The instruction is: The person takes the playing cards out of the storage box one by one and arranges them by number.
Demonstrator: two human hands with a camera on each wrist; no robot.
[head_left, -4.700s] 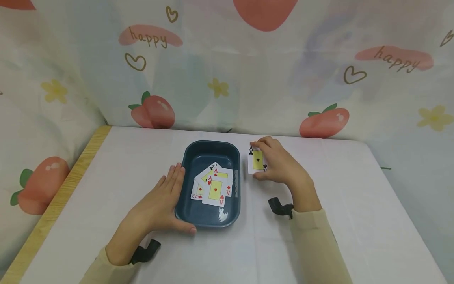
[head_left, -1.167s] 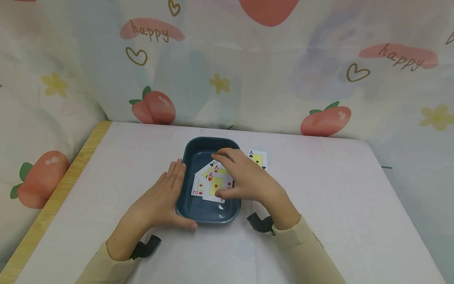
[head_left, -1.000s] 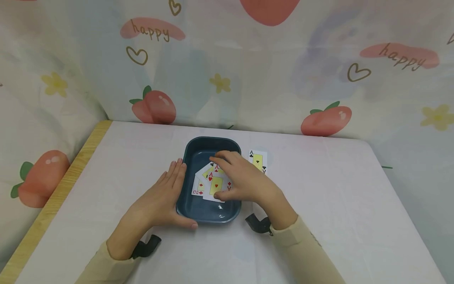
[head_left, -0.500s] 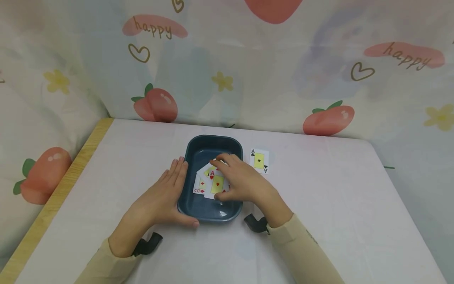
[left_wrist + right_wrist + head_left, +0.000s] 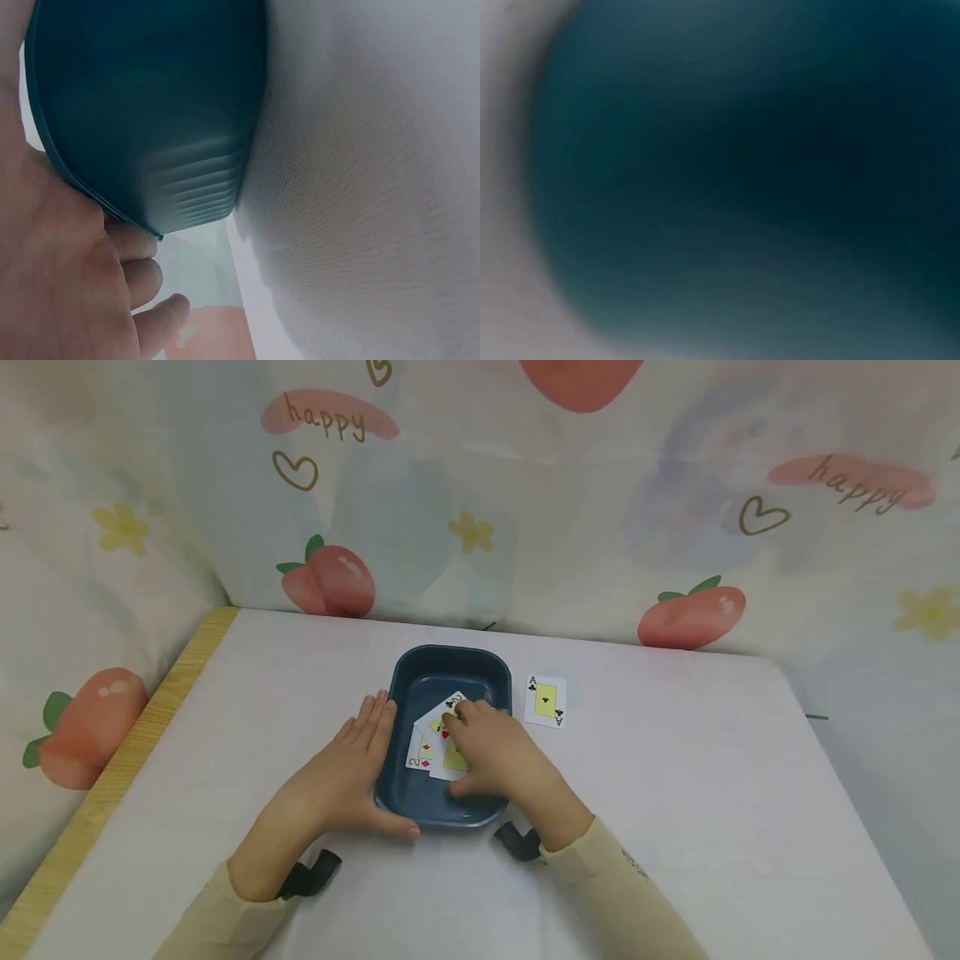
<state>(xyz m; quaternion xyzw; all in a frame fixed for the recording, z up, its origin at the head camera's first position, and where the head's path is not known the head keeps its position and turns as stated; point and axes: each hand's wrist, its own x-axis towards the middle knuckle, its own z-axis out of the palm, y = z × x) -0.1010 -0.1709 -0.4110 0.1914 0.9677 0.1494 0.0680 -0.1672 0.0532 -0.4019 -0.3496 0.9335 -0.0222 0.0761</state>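
In the head view a dark blue rectangular tray [image 5: 450,817] stands on the white cloth. My left hand [image 5: 337,785] lies along its left side, fingers straight and thumb spread at the near corner. The left wrist view shows the left hand's fingers [image 5: 139,277] at the tray's rim. Inside, overlapping playing cards lie face up: a two of diamonds [image 5: 417,762], a two of clubs [image 5: 450,700] and a partly covered ace of hearts [image 5: 442,768]. My right hand [image 5: 495,752] reaches over them with bent fingers, hiding the rest; whether it pinches a card is hidden.
An ace of clubs [image 5: 545,700] lies face up on the cloth to the right of the tray. Black wrist mounts [image 5: 519,842] jut from both wrists. A patterned curtain [image 5: 562,527] stands behind the table. The right wrist view is a blur of blue tray.
My right hand has left the ace of clubs on the cloth and moved left over the tray, then lower onto the cards. My left hand stays at the tray's side.
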